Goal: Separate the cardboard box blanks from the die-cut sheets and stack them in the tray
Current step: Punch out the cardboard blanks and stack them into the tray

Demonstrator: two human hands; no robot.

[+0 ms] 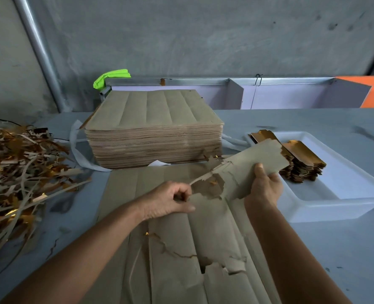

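In my right hand [263,189] I hold a long flat brown cardboard box blank [256,160], thumb on top and the fingers under it, just in front of the white plastic tray [335,207]. My left hand [170,200] pinches the thin brown waste strip [205,175] that is tearing away from the blank. So both grips are closed on cardboard.

I judge the blank to be very light and thin. It is stiff enough to stay straight in one hand, but it will bend or tear if I pull it crooked. I think the best hold is near the torn edge, with the strip pulled along the cut line.

In the tray lies a low stack of gold-faced blanks [300,170], beside the blank I hold. The blank covers part of this stack, so I cannot see how neat it is. My fingers under the blank are hidden. The die-cut sheet on the tabletop [172,249], in front of the tray, is cut off at the lower edge.
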